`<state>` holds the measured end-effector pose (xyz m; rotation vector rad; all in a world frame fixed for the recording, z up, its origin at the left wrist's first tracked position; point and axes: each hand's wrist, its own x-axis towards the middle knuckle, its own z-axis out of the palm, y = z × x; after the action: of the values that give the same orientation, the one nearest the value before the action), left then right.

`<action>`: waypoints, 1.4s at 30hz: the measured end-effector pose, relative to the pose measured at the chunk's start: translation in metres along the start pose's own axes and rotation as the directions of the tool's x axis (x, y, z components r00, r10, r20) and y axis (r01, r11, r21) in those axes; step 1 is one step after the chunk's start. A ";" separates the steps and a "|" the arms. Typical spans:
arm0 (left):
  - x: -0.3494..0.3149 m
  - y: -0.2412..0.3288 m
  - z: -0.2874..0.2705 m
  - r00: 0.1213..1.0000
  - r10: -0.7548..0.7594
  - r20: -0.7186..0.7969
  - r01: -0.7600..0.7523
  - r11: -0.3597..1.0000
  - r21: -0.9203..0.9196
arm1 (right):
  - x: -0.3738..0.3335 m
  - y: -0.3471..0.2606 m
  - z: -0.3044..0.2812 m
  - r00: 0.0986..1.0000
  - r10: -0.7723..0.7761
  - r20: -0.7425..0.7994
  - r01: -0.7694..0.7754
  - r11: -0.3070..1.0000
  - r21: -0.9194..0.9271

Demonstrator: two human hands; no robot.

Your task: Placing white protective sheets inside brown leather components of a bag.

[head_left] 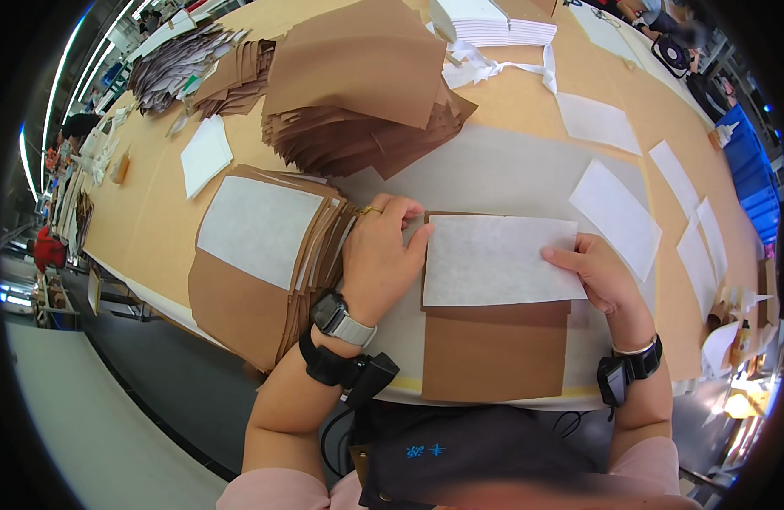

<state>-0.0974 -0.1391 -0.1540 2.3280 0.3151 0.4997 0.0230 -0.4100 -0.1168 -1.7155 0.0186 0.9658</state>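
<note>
A white rectangular sheet [498,268], cloth-like or papery, lies over the upper part of a brown panel [494,357] in front of me. My right hand [600,272] grips the sheet's right edge, thumb on top and fingers below. At the upper left corner, my left hand [382,251] has its fingers curled, with thumb and forefinger closed at the edge of the sheet. Just left of that hand stands a thick stack of brown panels [230,289], with a white sheet [260,225] on its top piece and other white layers showing between.
A tall pile of brown pieces [349,68] stands farther back, beside grey bundles [175,68]. Loose white sheets [617,217] lie to the right on the table [515,106]. Blue bins [753,170] and a glue bottle [741,340] are by the right edge.
</note>
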 end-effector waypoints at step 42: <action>0.002 0.009 0.001 0.998 -0.044 0.035 0.045 0.998 -0.031 | -0.006 0.012 -0.001 0.954 -0.237 -0.184 0.187 0.949 -0.254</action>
<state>-0.0944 -0.1453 -0.1473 2.2911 0.3399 0.4388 0.0146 -0.4182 -0.1229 -1.9865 -0.1439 0.6401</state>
